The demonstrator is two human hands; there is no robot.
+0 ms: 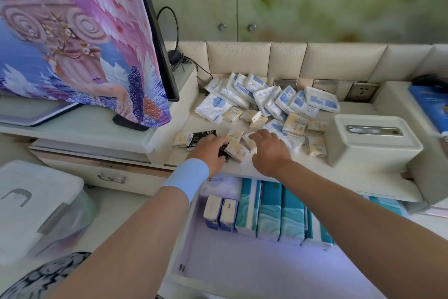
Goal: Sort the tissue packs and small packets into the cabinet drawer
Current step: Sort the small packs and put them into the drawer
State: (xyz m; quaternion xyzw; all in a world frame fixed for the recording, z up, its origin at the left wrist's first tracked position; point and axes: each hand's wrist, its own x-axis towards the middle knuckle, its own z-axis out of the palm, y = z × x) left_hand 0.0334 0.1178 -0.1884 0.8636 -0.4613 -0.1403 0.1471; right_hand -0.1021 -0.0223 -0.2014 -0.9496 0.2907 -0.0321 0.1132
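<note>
Tissue packs (266,95) in white plastic wrap with blue printing lie heaped and overlapping at the back of the cream cabinet top (363,184), some flat and some tilted against each other. In front of them are scattered small cream-and-pale-orange packets (294,124) printed "face", smaller and blockier than the packs. A few small black packets (201,135) sit at the left front of the spread.

The left hand (211,151), with a light blue wristband (188,177), lies over the black packets with its fingers bent down, and touches a cream packet (236,151) lying between the two hands. I cannot tell whether it grips anything. The right hand (269,151) is just beside it, fingers stretched forward and resting on another cream packet (249,140), not clamped round it.

Below the hands, the white cabinet drawer (230,262) stands pulled out. A row of teal-and-white tissue packs (269,211) stands on edge along its back, with two small white-and-blue boxes (220,214) upright at the row's left end. The front of the drawer floor is bare.

A white tissue box holder with a slot (373,143) stands to the right of the packets. A screen draped in a purple feather-print cloth (72,32) stands to the left.
</note>
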